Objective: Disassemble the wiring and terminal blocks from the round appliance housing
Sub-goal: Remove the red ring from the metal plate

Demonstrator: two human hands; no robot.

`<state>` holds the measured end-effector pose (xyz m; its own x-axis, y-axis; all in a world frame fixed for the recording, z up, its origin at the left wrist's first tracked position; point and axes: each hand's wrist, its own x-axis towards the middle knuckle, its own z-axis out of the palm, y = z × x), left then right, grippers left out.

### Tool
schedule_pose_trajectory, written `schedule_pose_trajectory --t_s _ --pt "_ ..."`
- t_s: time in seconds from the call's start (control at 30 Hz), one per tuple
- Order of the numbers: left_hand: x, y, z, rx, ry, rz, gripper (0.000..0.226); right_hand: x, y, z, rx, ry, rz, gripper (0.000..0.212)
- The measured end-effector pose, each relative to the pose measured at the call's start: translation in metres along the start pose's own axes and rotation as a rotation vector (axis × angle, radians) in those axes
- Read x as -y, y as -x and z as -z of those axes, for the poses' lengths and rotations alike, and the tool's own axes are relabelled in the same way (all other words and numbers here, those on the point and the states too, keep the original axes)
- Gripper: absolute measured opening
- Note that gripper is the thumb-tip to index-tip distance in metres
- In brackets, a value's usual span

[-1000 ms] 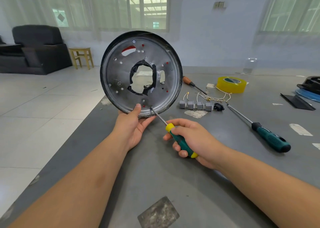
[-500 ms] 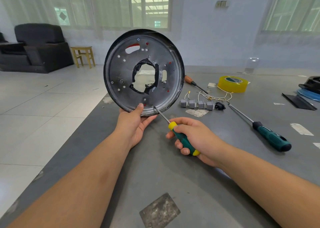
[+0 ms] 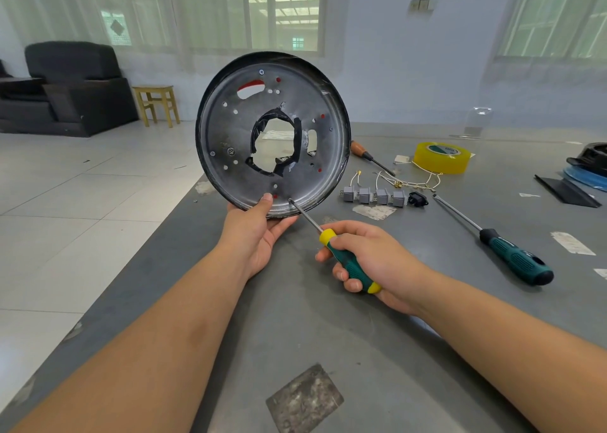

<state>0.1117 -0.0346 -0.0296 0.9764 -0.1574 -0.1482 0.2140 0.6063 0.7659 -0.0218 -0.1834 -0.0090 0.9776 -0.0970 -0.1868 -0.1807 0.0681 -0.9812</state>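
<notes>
Gripping the lower rim of the round appliance housing (image 3: 272,133), the left hand (image 3: 254,235) holds it upright above the grey table (image 3: 328,334), thumb pressed on the inner face. The right hand (image 3: 371,262) is closed round the green-and-yellow handle of a screwdriver (image 3: 341,258), whose tip meets the housing just beside the left thumb. Beyond the right fingers lie four grey terminal blocks (image 3: 374,196) with loose wiring (image 3: 407,181), a black socket (image 3: 417,199), a second green screwdriver (image 3: 505,252), a wooden-handled screwdriver (image 3: 368,156) and yellow tape (image 3: 440,156). Printing on the tape core is illegible.
</notes>
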Motion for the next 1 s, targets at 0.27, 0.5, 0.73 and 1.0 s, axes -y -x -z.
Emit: schedule_pose_trajectory --t_s 0.27,0.5,0.73,1.0 --pt "-0.002 0.000 0.001 0.028 -0.171 -0.077 0.033 0.004 0.000 0.009 0.049 -0.143 -0.115 0.024" --pt "0.004 0.005 -0.003 0.102 -0.349 -0.180 0.040 0.005 0.000 0.022 0.150 -0.374 -0.280 0.044" --pt "0.004 0.006 -0.007 0.074 -0.408 -0.134 0.035 0.007 0.002 0.014 0.017 -0.094 -0.182 0.033" --pt "0.007 0.007 -0.008 0.068 -0.471 -0.162 0.031 -0.001 0.002 0.004 -0.139 0.439 -0.035 0.013"
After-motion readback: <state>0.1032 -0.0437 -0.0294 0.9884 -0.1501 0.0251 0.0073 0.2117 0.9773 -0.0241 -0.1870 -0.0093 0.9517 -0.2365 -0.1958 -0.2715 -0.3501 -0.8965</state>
